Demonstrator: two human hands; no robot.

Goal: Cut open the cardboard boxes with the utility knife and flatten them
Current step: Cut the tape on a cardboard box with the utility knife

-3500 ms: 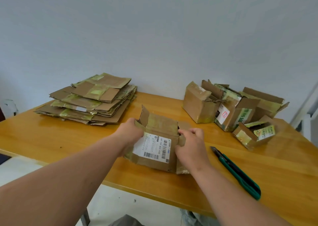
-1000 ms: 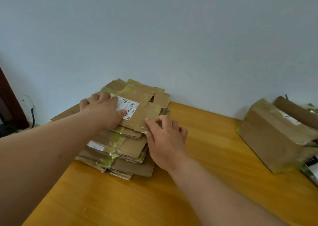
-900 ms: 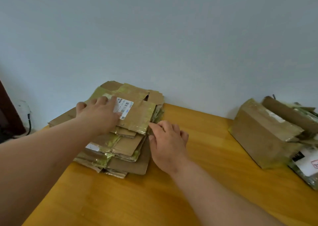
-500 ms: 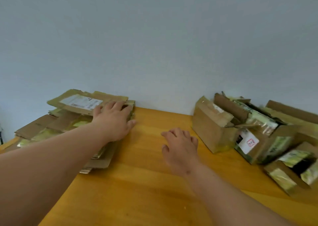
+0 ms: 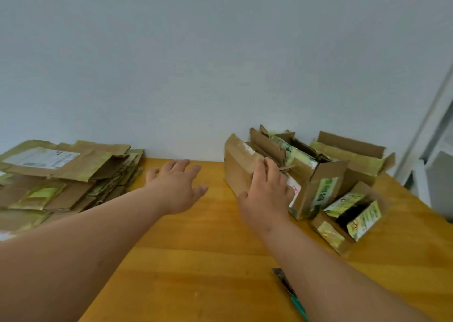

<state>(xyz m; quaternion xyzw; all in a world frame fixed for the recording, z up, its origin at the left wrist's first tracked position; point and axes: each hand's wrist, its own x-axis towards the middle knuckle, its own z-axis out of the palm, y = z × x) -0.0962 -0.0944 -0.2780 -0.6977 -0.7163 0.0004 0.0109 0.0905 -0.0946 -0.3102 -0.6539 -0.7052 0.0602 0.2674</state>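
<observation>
- The nearest unflattened box (image 5: 241, 172) stands near the table's back edge, right of the middle, leftmost in a cluster of about 4 upright boxes (image 5: 326, 182) that runs toward the back right corner.
- The right hand (image 5: 266, 189) lies on that box's near top corner, fingers only lightly bent over it; it does not yet look like a firm grasp.
- The left hand (image 5: 177, 187) hovers with fingers spread and holds nothing, over bare wood between the 2 groups.
- Done: a stack of flattened cardboard (image 5: 63, 174) fills the back left corner, a labelled sheet on top.
- Left: the upright boxes, so I judge the task well past halfway.
- The utility knife (image 5: 291, 294) lies near the front edge, partly hidden under the right forearm.
- The table (image 5: 208, 260) has open wood in the middle and front for cutting; the wall closes the back.
</observation>
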